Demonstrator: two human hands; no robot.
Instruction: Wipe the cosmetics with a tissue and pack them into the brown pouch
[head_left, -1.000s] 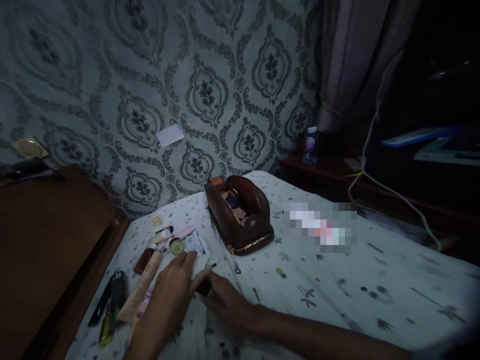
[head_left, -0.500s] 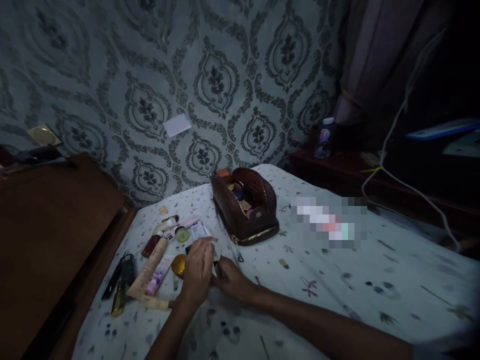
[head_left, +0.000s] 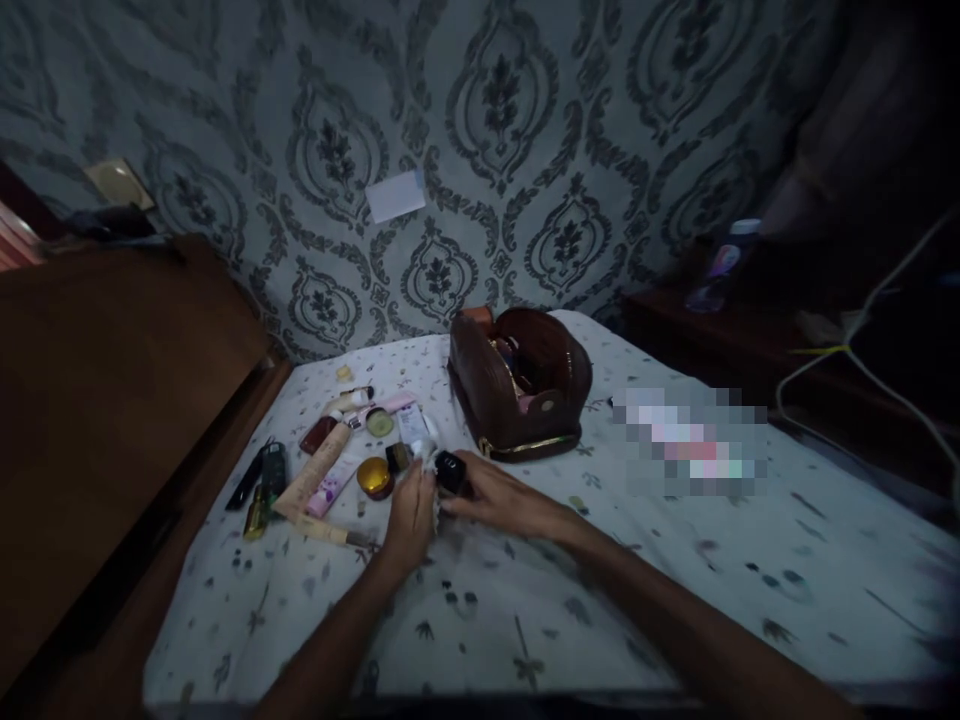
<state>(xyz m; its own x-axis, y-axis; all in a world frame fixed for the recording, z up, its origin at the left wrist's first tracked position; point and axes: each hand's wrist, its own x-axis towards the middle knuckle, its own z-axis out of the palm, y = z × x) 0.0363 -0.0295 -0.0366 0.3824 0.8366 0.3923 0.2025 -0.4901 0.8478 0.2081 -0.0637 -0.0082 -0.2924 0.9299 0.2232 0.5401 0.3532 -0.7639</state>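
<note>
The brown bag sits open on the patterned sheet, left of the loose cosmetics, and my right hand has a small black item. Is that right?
Not quite: the head view shows the brown bag to the right of the loose cosmetics. It does sit open on the patterned sheet, and your right hand has a small black item.

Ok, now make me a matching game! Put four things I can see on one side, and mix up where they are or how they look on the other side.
Things:
1. bag
2. card
3. tall bottle
4. right hand

Clues:
A. on the wall
B. holds a black thing
C. brown and open
D. on the dark shelf

Right pairs: 1-C, 2-A, 3-D, 4-B.
</note>
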